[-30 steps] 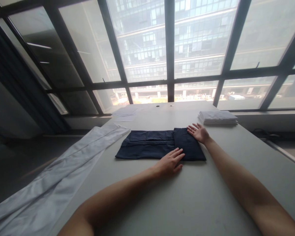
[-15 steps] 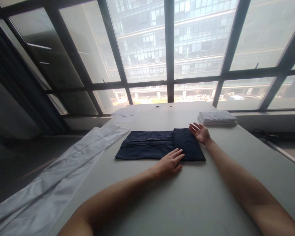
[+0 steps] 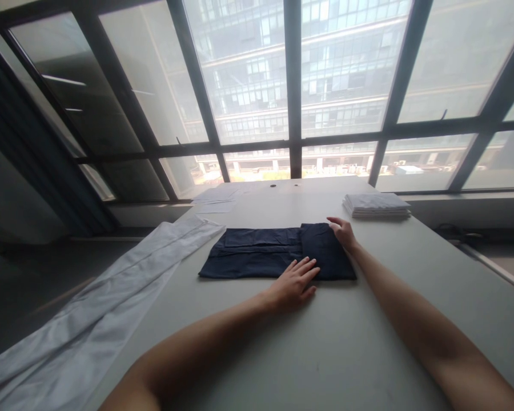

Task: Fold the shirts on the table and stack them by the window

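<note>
one folded, dark navy cloth oblong [image 3: 274, 251], flat on a smooth white tabletop [image 3: 325, 348]; bare left hand [image 3: 293, 286], fingers outstretched, over its near edge; bare right hand [image 3: 341, 233], apart from the left, at its far right corner, grip indeterminable; neat white cloth stack [image 3: 377, 206] beyond, rightward.

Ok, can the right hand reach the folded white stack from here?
Probably yes: the right hand is at the navy cloth, the folded white stack lies just beyond, and nothing visible blocks the way.
</note>
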`<state>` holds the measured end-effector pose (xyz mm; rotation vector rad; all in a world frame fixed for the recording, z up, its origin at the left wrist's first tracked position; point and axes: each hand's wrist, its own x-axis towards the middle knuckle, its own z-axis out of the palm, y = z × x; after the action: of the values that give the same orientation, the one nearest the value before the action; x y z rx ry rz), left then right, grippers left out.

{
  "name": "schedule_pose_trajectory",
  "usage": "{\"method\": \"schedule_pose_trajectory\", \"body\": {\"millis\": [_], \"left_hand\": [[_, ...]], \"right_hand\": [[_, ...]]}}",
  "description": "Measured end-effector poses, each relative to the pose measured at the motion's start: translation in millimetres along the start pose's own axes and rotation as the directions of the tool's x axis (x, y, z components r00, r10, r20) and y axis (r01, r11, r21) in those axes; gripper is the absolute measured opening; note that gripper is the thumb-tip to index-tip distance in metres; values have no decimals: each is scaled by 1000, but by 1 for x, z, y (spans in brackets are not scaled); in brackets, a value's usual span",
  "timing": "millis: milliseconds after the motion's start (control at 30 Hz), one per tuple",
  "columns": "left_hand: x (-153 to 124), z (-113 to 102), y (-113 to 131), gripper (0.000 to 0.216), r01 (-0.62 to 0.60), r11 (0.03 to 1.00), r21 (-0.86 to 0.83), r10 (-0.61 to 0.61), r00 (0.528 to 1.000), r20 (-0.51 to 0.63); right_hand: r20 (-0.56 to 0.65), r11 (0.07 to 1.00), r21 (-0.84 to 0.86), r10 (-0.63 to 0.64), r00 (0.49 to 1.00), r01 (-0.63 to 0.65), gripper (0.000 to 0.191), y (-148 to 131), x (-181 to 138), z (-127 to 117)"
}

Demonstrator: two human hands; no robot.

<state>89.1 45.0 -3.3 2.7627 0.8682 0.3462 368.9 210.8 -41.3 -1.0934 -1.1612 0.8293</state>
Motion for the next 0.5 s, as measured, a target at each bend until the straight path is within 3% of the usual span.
{"method": "schedule_pose_trajectory", "body": {"millis": [200,500], "left_hand": [[1,1,-2,63,1,1000,10,-1,999,37],[1,0,0,62,12,999,31,-14,999,51]], "right_hand": [[234,942,-329,11,972,69,32,4,-6,16],[307,707,-680,33,951,195,55,-1,-9,14]]}}
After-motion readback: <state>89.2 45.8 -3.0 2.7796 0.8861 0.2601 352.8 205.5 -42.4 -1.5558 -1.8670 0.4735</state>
